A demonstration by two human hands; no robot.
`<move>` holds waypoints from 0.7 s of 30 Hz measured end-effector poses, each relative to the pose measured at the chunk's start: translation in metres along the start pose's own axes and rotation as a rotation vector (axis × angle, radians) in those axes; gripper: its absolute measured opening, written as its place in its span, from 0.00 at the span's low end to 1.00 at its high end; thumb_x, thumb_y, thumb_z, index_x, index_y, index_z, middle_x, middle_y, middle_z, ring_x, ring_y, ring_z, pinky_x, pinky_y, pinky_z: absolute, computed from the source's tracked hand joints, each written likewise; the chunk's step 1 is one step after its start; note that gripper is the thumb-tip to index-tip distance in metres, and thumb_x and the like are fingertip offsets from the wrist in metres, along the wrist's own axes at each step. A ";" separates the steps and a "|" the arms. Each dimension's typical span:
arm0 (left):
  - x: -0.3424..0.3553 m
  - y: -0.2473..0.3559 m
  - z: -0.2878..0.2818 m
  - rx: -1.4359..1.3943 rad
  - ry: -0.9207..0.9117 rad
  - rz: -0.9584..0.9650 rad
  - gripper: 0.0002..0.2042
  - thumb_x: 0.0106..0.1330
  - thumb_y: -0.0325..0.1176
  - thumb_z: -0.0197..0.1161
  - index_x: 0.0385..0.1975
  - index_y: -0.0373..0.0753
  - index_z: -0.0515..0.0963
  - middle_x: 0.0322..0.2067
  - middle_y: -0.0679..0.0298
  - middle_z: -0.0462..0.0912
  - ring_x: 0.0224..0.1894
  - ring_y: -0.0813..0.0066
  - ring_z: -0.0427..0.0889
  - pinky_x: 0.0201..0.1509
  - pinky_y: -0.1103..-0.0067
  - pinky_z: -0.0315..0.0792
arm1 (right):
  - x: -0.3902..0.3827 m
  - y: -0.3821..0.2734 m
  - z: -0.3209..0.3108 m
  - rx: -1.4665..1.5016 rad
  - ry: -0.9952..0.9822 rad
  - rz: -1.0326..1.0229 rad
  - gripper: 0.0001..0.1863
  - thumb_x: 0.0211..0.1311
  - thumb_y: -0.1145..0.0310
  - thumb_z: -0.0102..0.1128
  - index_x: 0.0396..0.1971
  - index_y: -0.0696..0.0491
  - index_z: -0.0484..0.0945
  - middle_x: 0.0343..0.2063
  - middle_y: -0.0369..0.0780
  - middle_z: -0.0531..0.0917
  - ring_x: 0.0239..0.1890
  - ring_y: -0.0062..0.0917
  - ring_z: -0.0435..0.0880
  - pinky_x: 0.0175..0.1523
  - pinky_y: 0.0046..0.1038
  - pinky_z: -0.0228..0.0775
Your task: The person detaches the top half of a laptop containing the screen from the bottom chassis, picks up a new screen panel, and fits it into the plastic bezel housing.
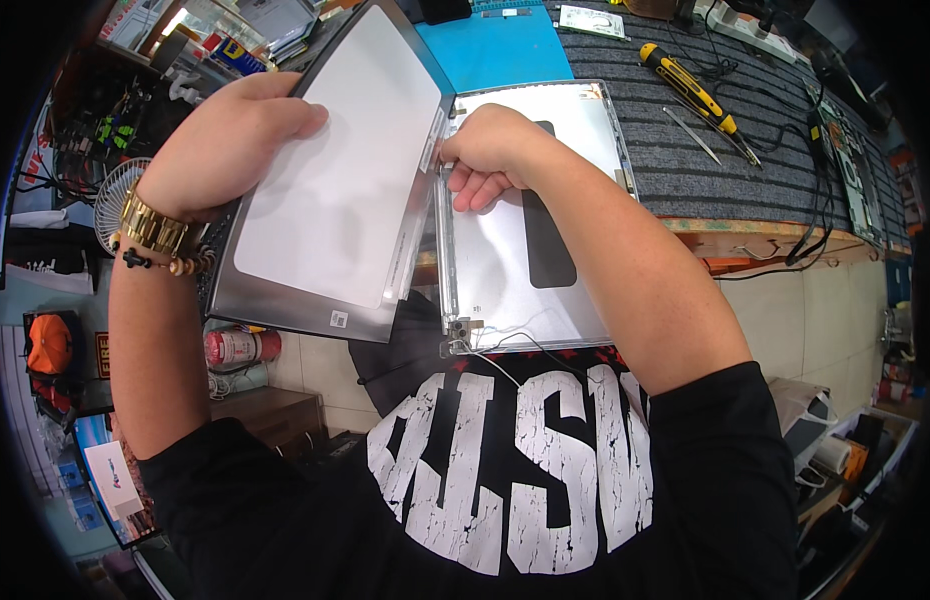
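My left hand [230, 140] grips a laptop screen panel [335, 170] by its left edge, thumb lying on the white back. The panel is tilted up, its dark frame and a small circuit strip along the right side showing. Beside it lies a silver laptop lid [495, 270] with a dark rectangular patch [545, 245], its hinges and thin cables at the near corner. Over the lid, my right hand [490, 155] is closed, thumb and forefinger pinched at the panel's right edge. What sits between those fingertips is hidden.
A blue mat [505, 50] lies behind the lid on the striped grey bench cover [675, 180]. To the right are a yellow and black screwdriver [695, 95], metal tweezers [691, 135], black cables [800, 215] and a circuit board [850, 175]. A small fan [125, 195] stands at left.
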State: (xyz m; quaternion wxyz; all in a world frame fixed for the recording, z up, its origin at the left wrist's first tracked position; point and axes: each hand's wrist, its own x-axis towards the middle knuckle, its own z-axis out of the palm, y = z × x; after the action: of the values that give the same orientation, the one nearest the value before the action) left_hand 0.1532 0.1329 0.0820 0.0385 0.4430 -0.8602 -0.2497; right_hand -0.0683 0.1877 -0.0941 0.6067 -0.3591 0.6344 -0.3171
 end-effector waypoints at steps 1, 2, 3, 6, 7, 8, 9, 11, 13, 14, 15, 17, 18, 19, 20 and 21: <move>0.000 0.002 0.001 -0.025 -0.003 0.000 0.16 0.72 0.41 0.65 0.40 0.31 0.83 0.31 0.63 0.84 0.32 0.75 0.81 0.39 0.74 0.75 | 0.000 0.000 0.000 -0.003 0.006 0.001 0.16 0.74 0.68 0.62 0.35 0.70 0.82 0.28 0.49 0.87 0.25 0.37 0.93 0.24 0.32 0.88; 0.000 0.001 0.001 -0.026 -0.003 0.000 0.16 0.72 0.41 0.65 0.40 0.31 0.83 0.31 0.63 0.84 0.32 0.75 0.81 0.39 0.74 0.75 | 0.001 0.001 0.000 -0.004 0.006 0.001 0.16 0.74 0.68 0.62 0.35 0.70 0.82 0.28 0.49 0.87 0.25 0.37 0.93 0.24 0.32 0.88; 0.000 0.001 0.001 -0.008 0.000 0.003 0.16 0.71 0.41 0.65 0.41 0.30 0.83 0.31 0.63 0.84 0.33 0.75 0.81 0.39 0.74 0.75 | 0.001 0.001 0.000 0.003 0.009 -0.002 0.16 0.74 0.69 0.63 0.35 0.70 0.82 0.28 0.50 0.87 0.25 0.37 0.93 0.25 0.31 0.88; 0.000 -0.001 0.002 -0.020 0.001 0.013 0.15 0.71 0.40 0.65 0.41 0.30 0.83 0.32 0.63 0.84 0.34 0.75 0.81 0.40 0.74 0.74 | 0.001 0.002 -0.001 0.011 0.011 -0.011 0.16 0.73 0.69 0.64 0.35 0.71 0.82 0.28 0.50 0.87 0.26 0.37 0.93 0.25 0.31 0.88; 0.000 -0.002 0.002 -0.049 -0.001 0.020 0.15 0.71 0.40 0.65 0.41 0.30 0.83 0.32 0.63 0.84 0.34 0.76 0.81 0.40 0.75 0.74 | 0.001 0.002 -0.001 0.013 0.008 -0.018 0.15 0.73 0.69 0.64 0.35 0.71 0.82 0.28 0.50 0.87 0.26 0.37 0.94 0.25 0.30 0.88; 0.001 -0.002 0.002 -0.049 -0.001 0.020 0.15 0.71 0.40 0.65 0.41 0.30 0.83 0.32 0.63 0.84 0.34 0.76 0.81 0.40 0.75 0.74 | 0.000 0.002 -0.001 0.013 0.008 -0.017 0.15 0.73 0.69 0.64 0.35 0.71 0.82 0.28 0.50 0.87 0.26 0.37 0.94 0.25 0.30 0.88; 0.000 -0.002 0.002 -0.050 0.004 0.016 0.15 0.71 0.40 0.65 0.42 0.30 0.83 0.32 0.63 0.84 0.34 0.76 0.81 0.40 0.75 0.74 | -0.001 0.001 0.000 0.002 0.013 -0.019 0.15 0.73 0.69 0.65 0.35 0.70 0.82 0.28 0.50 0.87 0.26 0.37 0.94 0.25 0.30 0.88; 0.000 -0.004 0.003 -0.052 0.009 0.011 0.15 0.71 0.39 0.65 0.42 0.31 0.83 0.33 0.64 0.84 0.35 0.77 0.81 0.40 0.76 0.74 | -0.002 0.001 0.001 -0.010 0.018 -0.021 0.15 0.72 0.69 0.65 0.34 0.70 0.82 0.28 0.50 0.88 0.26 0.37 0.94 0.25 0.30 0.88; 0.000 -0.005 0.003 -0.125 -0.002 0.003 0.14 0.71 0.38 0.64 0.42 0.31 0.83 0.33 0.65 0.84 0.34 0.77 0.80 0.40 0.76 0.74 | -0.002 0.002 0.002 -0.034 0.024 -0.031 0.16 0.71 0.69 0.67 0.33 0.70 0.82 0.27 0.49 0.88 0.25 0.36 0.94 0.25 0.29 0.88; 0.000 -0.005 0.003 -0.125 -0.004 0.004 0.14 0.71 0.38 0.64 0.42 0.31 0.83 0.33 0.65 0.84 0.34 0.77 0.80 0.40 0.76 0.74 | -0.002 0.002 0.002 -0.033 0.026 -0.030 0.16 0.71 0.69 0.67 0.33 0.70 0.82 0.27 0.49 0.88 0.25 0.36 0.94 0.25 0.29 0.88; 0.000 -0.004 0.003 -0.157 -0.015 -0.011 0.14 0.71 0.38 0.64 0.43 0.31 0.83 0.33 0.65 0.84 0.35 0.77 0.80 0.40 0.76 0.74 | -0.001 0.003 0.002 -0.039 0.023 -0.025 0.16 0.71 0.68 0.67 0.32 0.70 0.83 0.27 0.49 0.88 0.25 0.36 0.94 0.24 0.29 0.88; 0.000 -0.002 0.003 -0.189 -0.028 -0.025 0.14 0.71 0.38 0.64 0.43 0.31 0.83 0.34 0.65 0.85 0.35 0.77 0.81 0.40 0.77 0.74 | -0.001 0.003 0.001 -0.044 0.023 -0.018 0.16 0.71 0.67 0.68 0.32 0.69 0.83 0.26 0.49 0.88 0.25 0.35 0.93 0.24 0.28 0.87; 0.000 -0.002 0.003 -0.196 -0.034 -0.021 0.14 0.72 0.38 0.64 0.44 0.31 0.83 0.34 0.64 0.85 0.36 0.77 0.81 0.41 0.77 0.74 | -0.001 0.003 0.001 -0.058 0.018 -0.014 0.16 0.70 0.67 0.69 0.31 0.69 0.83 0.26 0.49 0.88 0.25 0.35 0.93 0.24 0.28 0.87; 0.000 -0.001 0.003 -0.203 -0.041 -0.017 0.14 0.72 0.38 0.64 0.45 0.31 0.83 0.35 0.64 0.85 0.36 0.77 0.81 0.42 0.77 0.74 | -0.001 0.003 0.001 -0.073 0.013 -0.010 0.16 0.70 0.67 0.70 0.31 0.69 0.83 0.26 0.49 0.88 0.25 0.35 0.94 0.23 0.27 0.87; -0.001 0.000 0.003 -0.203 -0.041 -0.019 0.14 0.72 0.38 0.64 0.45 0.31 0.83 0.35 0.64 0.85 0.36 0.77 0.81 0.42 0.77 0.74 | -0.002 0.002 0.001 -0.073 0.012 -0.009 0.16 0.70 0.67 0.70 0.31 0.69 0.83 0.26 0.49 0.88 0.25 0.35 0.94 0.23 0.27 0.87; -0.002 0.001 0.003 -0.207 -0.044 -0.022 0.15 0.72 0.38 0.64 0.45 0.31 0.83 0.35 0.64 0.86 0.37 0.77 0.81 0.42 0.77 0.74 | -0.003 0.002 0.001 -0.081 0.007 -0.017 0.17 0.69 0.67 0.71 0.31 0.69 0.83 0.26 0.49 0.88 0.24 0.35 0.94 0.23 0.27 0.87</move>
State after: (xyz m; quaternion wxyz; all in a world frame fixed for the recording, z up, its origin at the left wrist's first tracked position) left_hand 0.1521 0.1362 0.0800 0.0623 0.4402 -0.8256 -0.3473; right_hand -0.0673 0.1914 -0.0943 0.5868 -0.3875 0.6458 -0.2973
